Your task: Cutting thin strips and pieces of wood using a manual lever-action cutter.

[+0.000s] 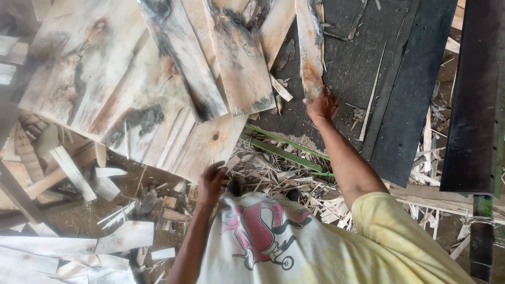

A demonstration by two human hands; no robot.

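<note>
My right hand [321, 107] reaches forward and grips the near end of a narrow pale wood veneer strip [309, 47] with rust and black stains, lying on a dark conveyor surface [347, 63]. My left hand [211, 183] rests with fingers curled at the near edge of a wide pale veneer sheet [208, 144] in a stack of overlapping stained sheets [121, 79]. Whether the left hand truly grips that sheet I cannot tell. My yellow-and-white shirt [294, 247] fills the lower frame.
Dark metal machine plates [415, 89] and a black beam [476, 100] stand at right. Green rails [286, 152] run under the belt's edge. Wood scraps and splinters [279, 176] litter the dirt floor, with loose offcuts [79, 179] at left.
</note>
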